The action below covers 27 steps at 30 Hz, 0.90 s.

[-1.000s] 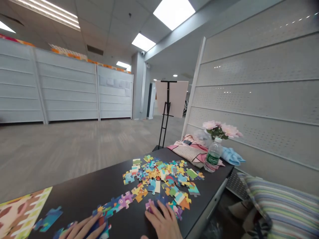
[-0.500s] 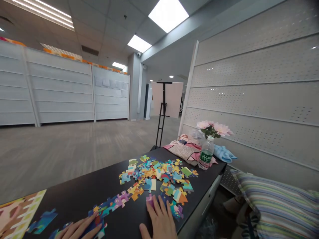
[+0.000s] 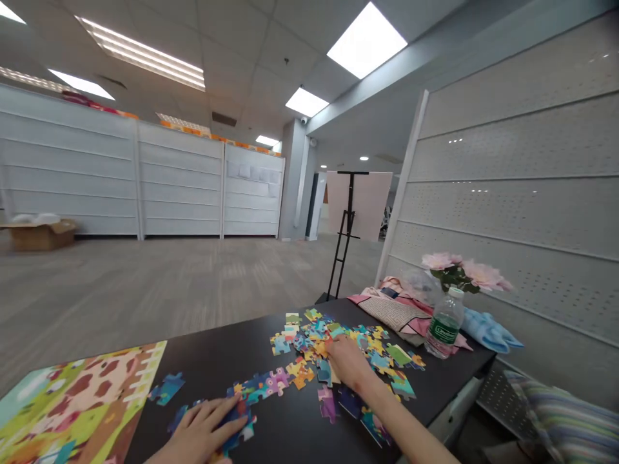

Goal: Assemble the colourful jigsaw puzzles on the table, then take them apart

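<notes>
My left hand lies with fingers spread on a cluster of dark blue jigsaw pieces. From it, a joined strip of puzzle pieces runs toward the pile, with purple and orange pieces at its far end. My right hand reaches into the pile of jigsaw pieces, fingers curled downward; what they hold, if anything, is hidden. Below the right wrist are a purple piece and a dark blue piece. A separate blue piece lies left of the strip.
A colourful picture sheet covers the black table's left end. At the right stand a water bottle and pink flowers, beside folded cloth. A striped cushion is beside the table; an easel stands behind.
My right hand has moved forward from the purple piece into the pile, its fingers now curled. My left hand stays on the cluster. The view has turned left, showing more of the picture sheet.
</notes>
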{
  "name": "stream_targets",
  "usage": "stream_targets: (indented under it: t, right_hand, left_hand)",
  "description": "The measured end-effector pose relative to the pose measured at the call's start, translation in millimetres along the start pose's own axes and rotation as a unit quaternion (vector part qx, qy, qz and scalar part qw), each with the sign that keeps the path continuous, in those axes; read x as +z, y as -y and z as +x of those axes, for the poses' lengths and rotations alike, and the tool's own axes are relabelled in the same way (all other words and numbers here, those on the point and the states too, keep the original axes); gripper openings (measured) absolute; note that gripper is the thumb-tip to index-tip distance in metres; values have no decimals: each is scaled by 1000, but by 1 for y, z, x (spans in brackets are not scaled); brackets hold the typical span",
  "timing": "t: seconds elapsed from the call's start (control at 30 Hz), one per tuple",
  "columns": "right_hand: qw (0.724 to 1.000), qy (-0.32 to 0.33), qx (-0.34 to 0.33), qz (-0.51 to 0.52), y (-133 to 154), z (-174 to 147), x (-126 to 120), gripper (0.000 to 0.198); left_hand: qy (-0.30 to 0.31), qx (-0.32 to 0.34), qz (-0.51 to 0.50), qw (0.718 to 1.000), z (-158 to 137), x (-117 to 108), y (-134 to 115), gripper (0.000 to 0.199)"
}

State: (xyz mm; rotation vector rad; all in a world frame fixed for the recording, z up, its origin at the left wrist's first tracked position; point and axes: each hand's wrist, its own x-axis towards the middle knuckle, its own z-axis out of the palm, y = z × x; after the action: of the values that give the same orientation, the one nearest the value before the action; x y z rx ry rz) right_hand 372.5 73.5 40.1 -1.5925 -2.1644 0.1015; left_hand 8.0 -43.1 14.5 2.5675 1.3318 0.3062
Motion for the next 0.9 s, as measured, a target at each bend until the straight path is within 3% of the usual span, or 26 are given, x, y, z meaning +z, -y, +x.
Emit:
stream_targets:
  t: [0.13, 0.4, 0.53, 0.67, 0.8, 0.9]
  right_hand:
    - [998, -30, 13, 61, -9, -22, -2, 28]
    - [978, -72, 61, 188, -15, -39, -3, 46]
    - [971, -120, 86, 187, -25, -48, 0, 51]
    - [974, -163, 87, 128, -27, -72, 19, 48]
    - [996, -82, 19, 33, -11, -91, 37, 48]
    - [1000, 6, -2, -20, 4, -95, 36, 55]
  left_hand:
    - [66, -27, -67, 995, -1, -10, -3, 52]
    - [77, -40, -90, 992, -5, -14, -7, 49]
    - [86, -43, -87, 992, -4, -16, -8, 49]
    - [81, -30, -92, 992, -3, -16, -7, 51]
    - [77, -25, -91, 993, -4, -13, -5, 50]
    - [71, -26, -89, 993, -5, -10, -4, 51]
